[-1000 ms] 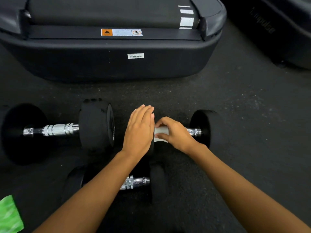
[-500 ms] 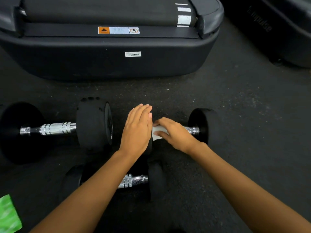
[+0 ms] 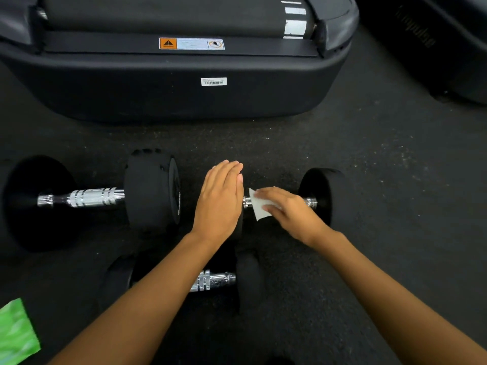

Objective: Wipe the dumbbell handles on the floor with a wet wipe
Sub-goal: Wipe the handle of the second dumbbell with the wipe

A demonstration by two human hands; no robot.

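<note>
the rear end of a black treadmill (image 3: 168, 101) fills the upper left and centre of the frame, its rounded plastic end cover facing the camera. the dark running belt (image 3: 163, 14) shows at the top edge, with white stripes (image 3: 295, 27) at its right end. on the flat strip just below the belt sits a long warning label (image 3: 191, 44), orange at its left end, pale in the middle, with a round prohibition sign at its right end. lower on the cover is a small white barcode sticker (image 3: 213, 81). in the upper right corner stands a second black machine (image 3: 448, 54) with faint "impulse" lettering (image 3: 417, 29). a green packet (image 3: 15, 333) is cut off by the lower left corner.
</note>
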